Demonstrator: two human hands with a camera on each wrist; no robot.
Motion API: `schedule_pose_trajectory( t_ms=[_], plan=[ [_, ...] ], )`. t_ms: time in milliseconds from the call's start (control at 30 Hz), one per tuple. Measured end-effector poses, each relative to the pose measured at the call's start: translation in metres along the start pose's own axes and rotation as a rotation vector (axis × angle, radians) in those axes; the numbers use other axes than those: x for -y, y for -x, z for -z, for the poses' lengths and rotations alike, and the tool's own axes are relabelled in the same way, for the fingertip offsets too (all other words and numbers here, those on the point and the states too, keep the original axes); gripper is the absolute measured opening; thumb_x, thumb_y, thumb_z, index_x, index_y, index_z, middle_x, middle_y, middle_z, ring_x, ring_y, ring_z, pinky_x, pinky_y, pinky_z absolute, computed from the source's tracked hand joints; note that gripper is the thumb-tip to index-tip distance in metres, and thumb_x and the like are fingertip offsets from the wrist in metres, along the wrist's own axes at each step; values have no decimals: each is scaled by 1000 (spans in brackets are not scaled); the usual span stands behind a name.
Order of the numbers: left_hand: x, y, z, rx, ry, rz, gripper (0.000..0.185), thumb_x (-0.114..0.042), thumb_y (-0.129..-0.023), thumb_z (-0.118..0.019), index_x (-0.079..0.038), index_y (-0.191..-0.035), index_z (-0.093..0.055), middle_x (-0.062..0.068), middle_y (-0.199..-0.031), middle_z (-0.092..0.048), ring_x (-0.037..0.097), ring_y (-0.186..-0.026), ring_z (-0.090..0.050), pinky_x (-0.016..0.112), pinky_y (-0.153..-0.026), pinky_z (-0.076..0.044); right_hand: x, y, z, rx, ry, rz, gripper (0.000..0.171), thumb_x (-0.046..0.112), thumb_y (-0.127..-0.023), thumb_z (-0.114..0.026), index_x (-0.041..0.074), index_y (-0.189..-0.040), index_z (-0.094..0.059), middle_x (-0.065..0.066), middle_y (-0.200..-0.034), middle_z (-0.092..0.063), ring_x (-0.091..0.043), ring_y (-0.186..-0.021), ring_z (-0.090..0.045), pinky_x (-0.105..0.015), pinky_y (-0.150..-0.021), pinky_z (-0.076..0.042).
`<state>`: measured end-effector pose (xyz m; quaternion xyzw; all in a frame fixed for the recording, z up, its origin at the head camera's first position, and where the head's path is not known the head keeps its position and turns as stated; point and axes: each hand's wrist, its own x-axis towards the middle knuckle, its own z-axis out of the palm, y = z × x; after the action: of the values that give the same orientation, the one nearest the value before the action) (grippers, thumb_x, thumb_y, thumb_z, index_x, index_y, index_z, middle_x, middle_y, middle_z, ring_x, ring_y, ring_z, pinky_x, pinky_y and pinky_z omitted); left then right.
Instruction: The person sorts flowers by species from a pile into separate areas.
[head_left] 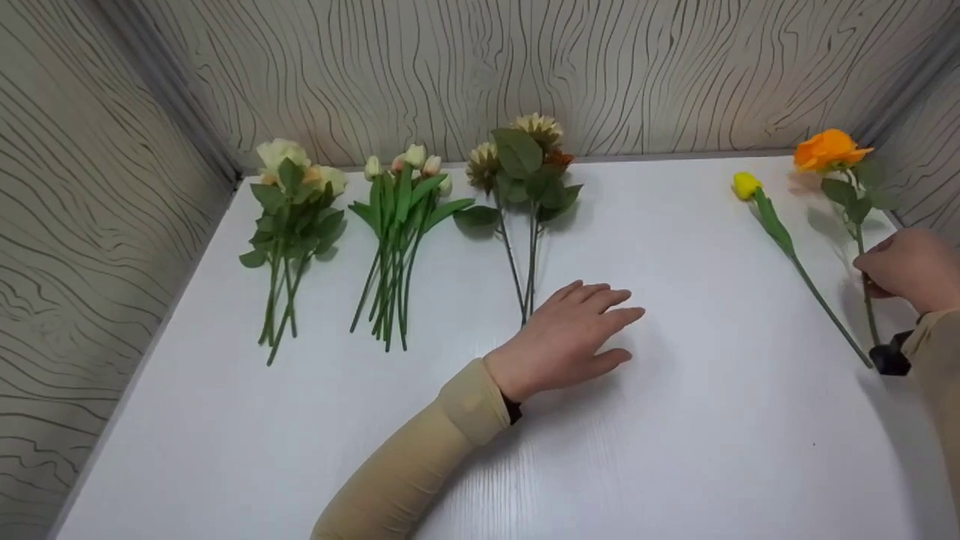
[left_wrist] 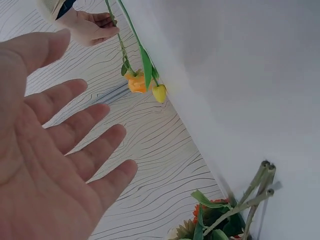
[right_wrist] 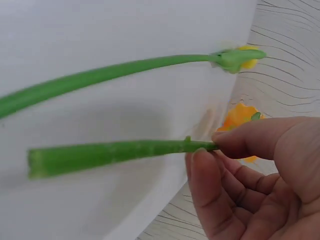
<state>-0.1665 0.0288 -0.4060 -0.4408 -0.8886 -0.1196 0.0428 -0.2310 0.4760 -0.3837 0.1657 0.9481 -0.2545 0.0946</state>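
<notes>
Pinching the orange rose (head_left: pixel 831 149) by its thin stem with our right hand (head_left: pixel 907 264) at the desk's (head_left: pixel 675 450) right edge, we judge it light and bendy; our left hand (head_left: pixel 564 337) rests flat, fingers spread.

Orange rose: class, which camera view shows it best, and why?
Head view: the whole orange rose shows, bloom to stem, the right hand pinching its stem. The left wrist view shows it small and far; the right wrist view shows its stem close, its bloom blurred.
</notes>
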Motion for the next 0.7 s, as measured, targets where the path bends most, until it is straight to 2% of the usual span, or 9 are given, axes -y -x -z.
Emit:
schedule_pose_trajectory(
  t_ms=[67, 167, 300, 400, 500, 600, 700],
  plan=[
    [4, 0, 2, -40, 42, 13, 48, -38, -104, -61, -20, -148, -56, 1, -151, -51, 18, -141, -45, 35, -120, -27, 5, 2, -3, -36, -44, 45, 34, 12, -100, -53, -20, -106, -62, -12, -72, -68, -27, -65, -67, -44, -63, -56],
    [10, 0, 6, -111, 118, 41, 42, -36, -105, -60, -18, -142, -61, 0, -145, -58, 16, -135, -50, 30, -116, -33, 26, 8, -15, -51, -124, 93, 45, 25, -105, -54, -16, -123, -57, -16, -92, -70, -23, -74, -69, -43, -68, -60],
    [19, 0, 9, -206, 269, 133, 33, -31, -105, -60, -18, -134, -68, -4, -135, -65, 12, -127, -57, 25, -107, -42, 69, 21, -43, 28, -316, 198, 55, 37, -105, -58, -10, -134, -53, -12, -108, -70, -17, -86, -71, -33, -77, -61],
    [26, 0, 11, -267, 434, 246, 27, -27, -105, -61, -18, -128, -72, -6, -127, -69, 8, -121, -60, 24, -102, -47, 104, 36, -68, 119, -471, 297, 54, 36, -104, -61, -8, -135, -54, -6, -107, -73, -16, -92, -72, -31, -80, -61],
    [35, 1, 13, -324, 621, 365, 26, -27, -105, -61, -18, -125, -74, -9, -121, -70, 4, -115, -61, 26, -99, -48, 137, 54, -94, 189, -569, 378, 50, 33, -103, -64, -7, -132, -58, -8, -107, -73, -19, -93, -72, -32, -80, -61],
    [43, 3, 15, -383, 798, 453, 26, -30, -104, -63, -18, -123, -75, -12, -114, -70, 4, -104, -63, 29, -92, -52, 165, 72, -116, 250, -615, 446, 45, 33, -102, -66, -3, -128, -62, -15, -111, -72, -23, -95, -72, -34, -81, -61],
    [49, 3, 17, -427, 919, 492, 27, -33, -102, -66, -17, -122, -75, -13, -109, -70, 6, -98, -64, 31, -85, -55, 184, 86, -136, 282, -630, 517, 39, 32, -101, -68, -1, -123, -66, -18, -109, -72, -25, -94, -72, -36, -79, -61]
  ],
)
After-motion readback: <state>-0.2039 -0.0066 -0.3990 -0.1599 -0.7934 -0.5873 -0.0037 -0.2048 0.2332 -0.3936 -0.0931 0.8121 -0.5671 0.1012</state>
